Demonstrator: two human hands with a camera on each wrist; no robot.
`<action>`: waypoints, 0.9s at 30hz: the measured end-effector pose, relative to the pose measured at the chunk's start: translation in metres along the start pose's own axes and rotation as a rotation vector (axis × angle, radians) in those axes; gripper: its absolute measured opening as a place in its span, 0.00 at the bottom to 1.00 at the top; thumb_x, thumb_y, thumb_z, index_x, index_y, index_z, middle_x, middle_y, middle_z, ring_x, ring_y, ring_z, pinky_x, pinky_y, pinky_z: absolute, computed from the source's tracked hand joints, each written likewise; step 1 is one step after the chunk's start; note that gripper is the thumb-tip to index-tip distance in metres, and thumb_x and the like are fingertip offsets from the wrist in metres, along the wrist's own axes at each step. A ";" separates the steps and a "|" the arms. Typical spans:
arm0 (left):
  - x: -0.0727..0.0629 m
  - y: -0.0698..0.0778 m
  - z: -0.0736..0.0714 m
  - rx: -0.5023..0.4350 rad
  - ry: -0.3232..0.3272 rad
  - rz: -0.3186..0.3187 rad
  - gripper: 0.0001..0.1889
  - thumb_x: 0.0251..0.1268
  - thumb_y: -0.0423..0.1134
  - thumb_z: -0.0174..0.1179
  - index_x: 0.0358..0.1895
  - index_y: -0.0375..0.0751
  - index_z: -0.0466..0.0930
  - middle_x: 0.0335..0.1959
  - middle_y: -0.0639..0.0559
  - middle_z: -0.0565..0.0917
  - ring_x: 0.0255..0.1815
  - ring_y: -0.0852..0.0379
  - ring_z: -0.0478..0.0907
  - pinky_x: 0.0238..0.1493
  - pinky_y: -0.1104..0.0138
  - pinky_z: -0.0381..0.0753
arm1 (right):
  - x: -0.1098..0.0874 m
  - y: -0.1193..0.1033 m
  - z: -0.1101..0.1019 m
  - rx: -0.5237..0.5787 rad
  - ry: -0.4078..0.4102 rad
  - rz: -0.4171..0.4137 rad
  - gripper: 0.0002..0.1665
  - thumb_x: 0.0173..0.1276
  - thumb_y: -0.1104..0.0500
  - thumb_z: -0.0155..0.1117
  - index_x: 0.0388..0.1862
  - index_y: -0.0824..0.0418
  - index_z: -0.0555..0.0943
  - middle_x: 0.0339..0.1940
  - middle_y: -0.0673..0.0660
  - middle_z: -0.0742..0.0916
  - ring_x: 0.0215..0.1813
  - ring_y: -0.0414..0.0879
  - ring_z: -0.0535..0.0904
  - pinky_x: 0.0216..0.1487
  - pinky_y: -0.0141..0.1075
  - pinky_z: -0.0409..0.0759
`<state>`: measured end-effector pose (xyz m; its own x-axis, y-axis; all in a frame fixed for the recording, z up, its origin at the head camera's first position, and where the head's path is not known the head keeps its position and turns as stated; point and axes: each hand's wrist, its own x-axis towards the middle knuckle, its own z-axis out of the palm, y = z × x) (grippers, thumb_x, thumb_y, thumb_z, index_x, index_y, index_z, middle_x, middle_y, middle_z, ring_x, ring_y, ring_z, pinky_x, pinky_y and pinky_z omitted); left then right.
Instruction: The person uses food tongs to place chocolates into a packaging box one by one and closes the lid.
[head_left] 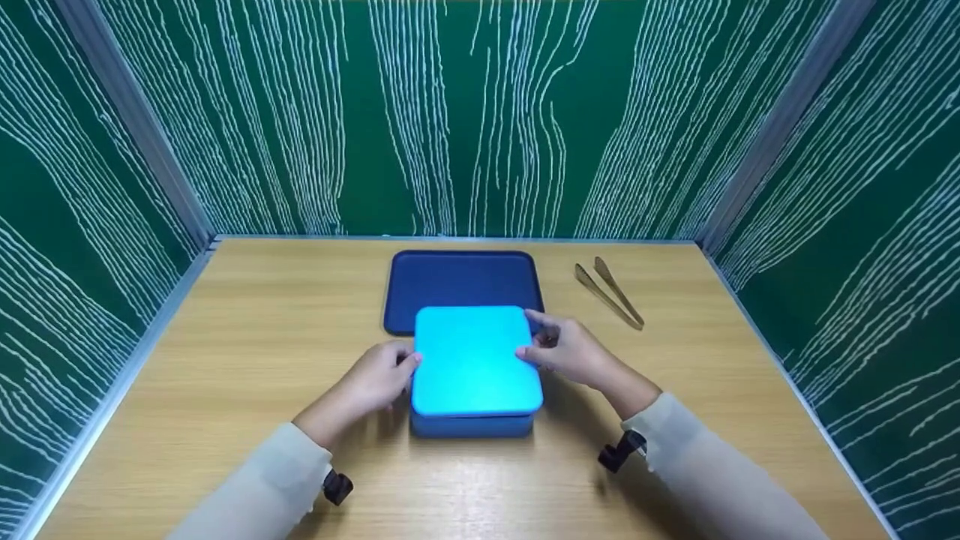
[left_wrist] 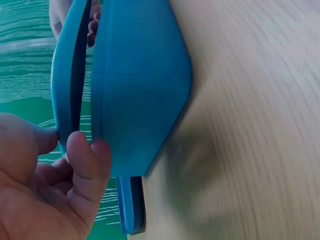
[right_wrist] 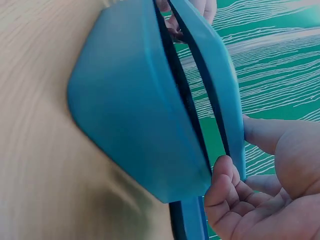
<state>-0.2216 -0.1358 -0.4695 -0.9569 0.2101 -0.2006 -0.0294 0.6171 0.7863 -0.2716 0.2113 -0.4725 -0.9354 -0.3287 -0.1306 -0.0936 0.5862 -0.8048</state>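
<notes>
A bright blue lid is raised a little above a matching blue box, which stands on the table. Both wrist views show a gap between the lid and the rim of the box. My left hand pinches the lid's left edge, thumb on top and fingers beneath. On the opposite edge, my right hand grips the lid with its thumb on top, the index finger stretched along the far corner. What the box contains is hidden by the lid.
Behind the box lies a dark blue tray, partly covered by the lid in the head view. Brass-coloured tongs rest on the wooden table at the right. Green panels with white wavy lines enclose the back and sides.
</notes>
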 end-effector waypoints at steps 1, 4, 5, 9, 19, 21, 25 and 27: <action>0.000 0.000 0.002 0.026 0.002 0.002 0.16 0.95 0.46 0.53 0.48 0.42 0.86 0.32 0.45 0.83 0.20 0.53 0.77 0.26 0.63 0.82 | 0.000 0.001 0.001 -0.007 0.002 0.000 0.50 0.80 0.49 0.79 0.93 0.56 0.67 0.46 0.57 0.87 0.42 0.48 0.83 0.38 0.33 0.84; 0.001 -0.001 0.005 0.097 0.023 0.004 0.18 0.96 0.48 0.50 0.61 0.41 0.87 0.42 0.45 0.86 0.38 0.50 0.86 0.46 0.55 0.90 | -0.001 0.004 0.006 -0.025 0.011 0.006 0.50 0.80 0.48 0.79 0.92 0.58 0.67 0.48 0.57 0.88 0.46 0.48 0.82 0.41 0.33 0.84; 0.002 -0.001 0.006 0.120 0.030 0.007 0.20 0.96 0.48 0.49 0.66 0.40 0.86 0.49 0.43 0.89 0.47 0.48 0.88 0.57 0.51 0.91 | -0.001 0.005 0.007 -0.027 0.010 0.005 0.50 0.80 0.48 0.79 0.92 0.59 0.67 0.48 0.57 0.88 0.47 0.48 0.82 0.42 0.33 0.84; 0.002 -0.002 0.008 0.168 0.038 0.006 0.27 0.97 0.49 0.46 0.82 0.37 0.77 0.78 0.38 0.83 0.81 0.40 0.78 0.86 0.39 0.75 | -0.001 0.008 0.010 -0.031 0.008 0.008 0.50 0.80 0.49 0.78 0.92 0.62 0.66 0.49 0.58 0.89 0.49 0.48 0.83 0.45 0.33 0.85; 0.003 -0.007 0.010 0.196 0.021 0.009 0.31 0.97 0.50 0.45 0.89 0.37 0.67 0.88 0.37 0.73 0.92 0.36 0.65 0.93 0.38 0.63 | 0.000 0.007 0.013 -0.065 -0.005 0.002 0.51 0.81 0.47 0.77 0.93 0.60 0.65 0.50 0.57 0.88 0.49 0.49 0.83 0.47 0.37 0.87; 0.003 -0.007 0.010 0.206 0.016 0.009 0.31 0.97 0.50 0.45 0.89 0.36 0.67 0.88 0.37 0.73 0.92 0.36 0.65 0.93 0.39 0.64 | 0.000 0.008 0.013 -0.063 -0.008 -0.009 0.51 0.81 0.47 0.77 0.93 0.61 0.65 0.49 0.57 0.88 0.48 0.49 0.83 0.46 0.37 0.86; 0.003 -0.005 0.012 0.229 0.007 -0.009 0.31 0.97 0.50 0.45 0.89 0.36 0.66 0.87 0.37 0.74 0.90 0.36 0.68 0.92 0.39 0.66 | 0.001 0.010 0.014 -0.081 -0.002 -0.030 0.51 0.81 0.48 0.78 0.92 0.62 0.66 0.48 0.57 0.89 0.46 0.48 0.83 0.44 0.36 0.85; 0.002 -0.005 0.012 0.243 0.025 -0.011 0.29 0.97 0.50 0.47 0.86 0.36 0.69 0.81 0.37 0.80 0.85 0.36 0.75 0.87 0.39 0.74 | 0.002 0.010 0.015 -0.100 0.000 -0.034 0.51 0.81 0.48 0.77 0.92 0.63 0.66 0.48 0.58 0.89 0.47 0.48 0.83 0.44 0.36 0.85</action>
<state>-0.2198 -0.1291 -0.4805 -0.9637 0.1859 -0.1914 0.0281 0.7840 0.6201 -0.2689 0.2056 -0.4897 -0.9312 -0.3495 -0.1037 -0.1592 0.6458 -0.7467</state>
